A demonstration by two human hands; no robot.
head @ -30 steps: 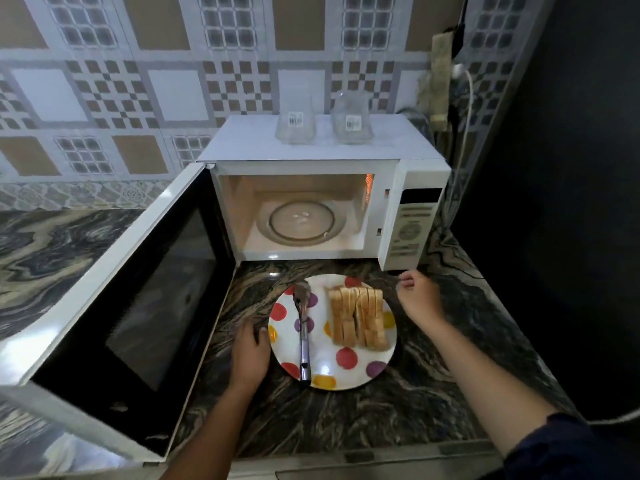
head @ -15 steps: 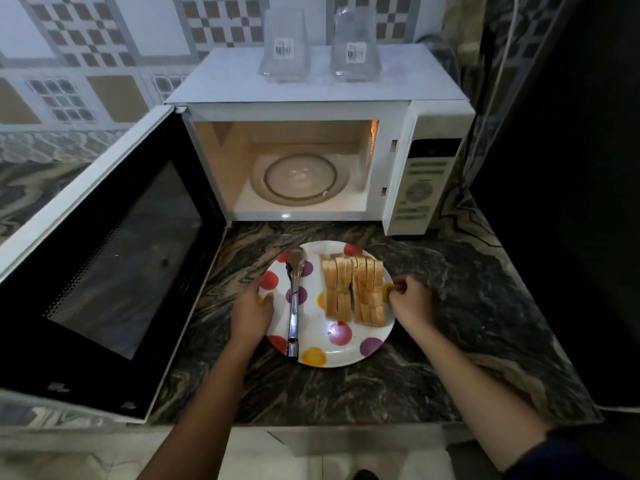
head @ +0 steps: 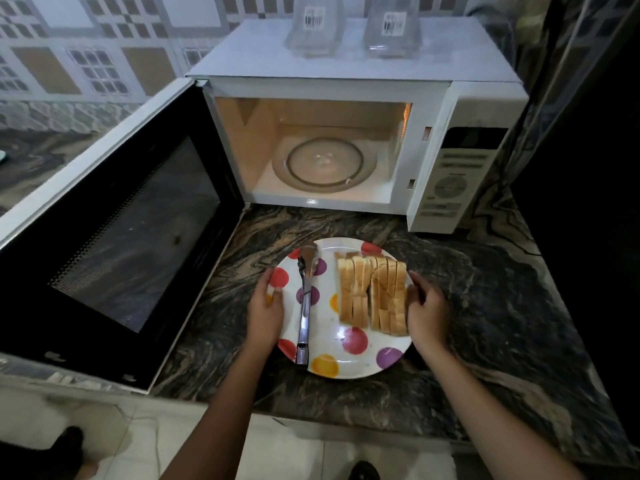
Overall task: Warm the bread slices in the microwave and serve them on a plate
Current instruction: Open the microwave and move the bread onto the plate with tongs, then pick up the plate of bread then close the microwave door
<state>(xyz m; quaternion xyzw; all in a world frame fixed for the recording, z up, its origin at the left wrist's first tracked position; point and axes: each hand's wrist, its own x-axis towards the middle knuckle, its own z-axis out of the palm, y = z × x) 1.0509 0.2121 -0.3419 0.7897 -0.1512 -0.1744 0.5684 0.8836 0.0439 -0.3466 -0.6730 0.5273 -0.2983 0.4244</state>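
Both hands on the plate, oven open straight ahead.

Your left hand pinches the left rim of the spotted plate, thumb on top; your right hand curls around the right rim, fingers touching the bread slices. The slices stand on edge in a row on the plate's right half, their length running away from you. Metal tongs lie loose on the left half, also pointing away, and could slide if you tilt. The microwave sits just beyond, its glass turntable bare, the door swung wide at your left. The plate rests on the dark marbled counter, which looks free around it.
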